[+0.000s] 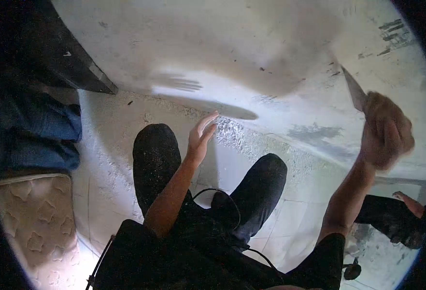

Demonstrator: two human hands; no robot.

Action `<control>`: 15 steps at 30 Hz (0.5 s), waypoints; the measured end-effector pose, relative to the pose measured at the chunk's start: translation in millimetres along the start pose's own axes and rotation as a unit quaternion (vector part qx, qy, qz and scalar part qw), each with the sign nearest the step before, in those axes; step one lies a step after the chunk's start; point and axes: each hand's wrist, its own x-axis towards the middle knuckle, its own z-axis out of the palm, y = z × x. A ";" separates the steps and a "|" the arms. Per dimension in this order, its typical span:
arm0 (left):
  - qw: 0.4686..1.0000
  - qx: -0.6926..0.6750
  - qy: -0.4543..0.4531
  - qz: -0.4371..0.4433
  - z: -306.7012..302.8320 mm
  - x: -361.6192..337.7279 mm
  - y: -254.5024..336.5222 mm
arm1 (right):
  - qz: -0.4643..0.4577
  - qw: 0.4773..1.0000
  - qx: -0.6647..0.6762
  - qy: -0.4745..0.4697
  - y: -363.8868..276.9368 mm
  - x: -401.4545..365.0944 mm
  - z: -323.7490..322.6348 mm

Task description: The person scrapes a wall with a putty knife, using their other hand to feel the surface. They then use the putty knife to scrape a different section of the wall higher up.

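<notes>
My right hand [386, 130] is closed round a scraper [354, 90], whose thin metal blade reaches up to the pale wall [213, 43]. The blade tip lies right at a patch of small dark marks; the handle is hidden in my fist. My left hand [203, 137] hangs between my knees with its fingers stretched out and nothing in it. Its shadow falls on the lower wall. Below that wall, white flakes and crumbs [230, 133] lie heaped along the floor's edge.
A patterned mattress [44, 208] stands at the left, below a person's blue jeans [34, 128]. A dark panel [68, 53] meets the wall at upper left. Another person's dark-clothed leg [379, 210] and arm show at lower right. A thin black cable [230, 195] loops across my lap.
</notes>
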 end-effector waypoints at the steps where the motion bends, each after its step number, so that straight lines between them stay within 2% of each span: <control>1: 0.999 0.046 -0.010 0.023 -0.7 -1.1 0.1 | 0.098 0.973 -0.204 0.036 -21.2 -16.4 -16.8; 3: 1.000 0.016 0.007 0.004 -1.8 8.1 -4.1 | 0.180 0.898 -0.396 0.073 -20.0 -14.2 -18.6; 4: 0.999 -0.014 0.018 -0.032 -1.8 2.7 -6.3 | 0.103 0.953 -0.280 0.059 -6.6 -5.1 -2.7; 5: 0.999 -0.013 0.015 -0.038 -0.8 -2.6 -3.8 | 0.023 0.986 -0.160 0.048 5.8 3.4 13.0; 6: 1.000 0.001 0.008 -0.025 -2.2 -4.4 -0.4 | -0.067 0.996 -0.042 0.037 5.8 5.8 23.7; 8: 1.000 0.014 0.014 -0.001 0.5 1.9 4.9 | -0.023 0.999 -0.019 0.037 -4.2 1.1 18.0; 9: 1.000 0.005 0.011 -0.008 1.0 -3.0 4.3 | -0.062 0.986 -0.149 0.046 0.3 -5.9 8.1; 11: 1.000 -0.001 0.009 -0.009 1.1 -1.6 4.9 | -0.144 0.903 -0.399 0.069 11.1 -16.6 -10.5; 13: 1.000 -0.026 0.004 0.010 0.2 -1.4 5.0 | -0.080 0.978 -0.188 0.043 20.1 -14.4 -10.8; 15: 0.999 0.030 0.005 0.029 -6.2 1.6 5.3 | -0.088 0.982 -0.158 0.052 19.8 -8.7 -2.7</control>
